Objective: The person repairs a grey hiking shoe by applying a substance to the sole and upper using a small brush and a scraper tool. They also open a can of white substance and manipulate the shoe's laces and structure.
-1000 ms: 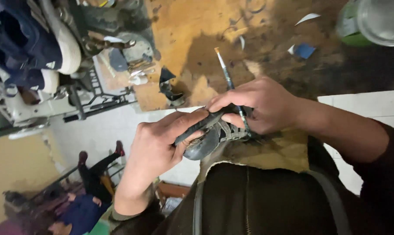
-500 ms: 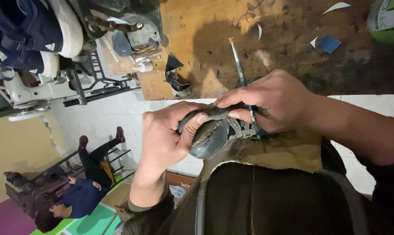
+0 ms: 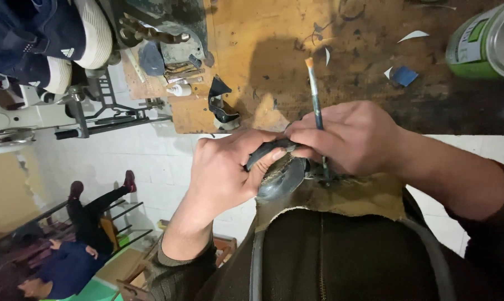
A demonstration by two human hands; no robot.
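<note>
My left hand (image 3: 227,173) grips a dark shoe upper (image 3: 280,175) at its rounded end, thumb laid across the top. My right hand (image 3: 352,136) pinches the same shoe upper from the other side and also holds a thin blue-handled brush (image 3: 315,100), whose pale bristles point up and away over the bench. The shoe upper rests on a tan leather piece (image 3: 346,198) lying over my lap. Most of the shoe upper is hidden under both hands.
A worn wooden workbench (image 3: 263,50) carries a green tin can (image 3: 483,39) at top right, paper scraps, a small blue piece (image 3: 405,75) and black shoe parts (image 3: 221,106). A sewing machine and stacked shoes (image 3: 51,50) stand at left. Another person (image 3: 73,245) sits at lower left.
The view has drifted, so hands and bench sit slightly lower and more to the right. My grip on the shoe upper and the brush stays the same.
</note>
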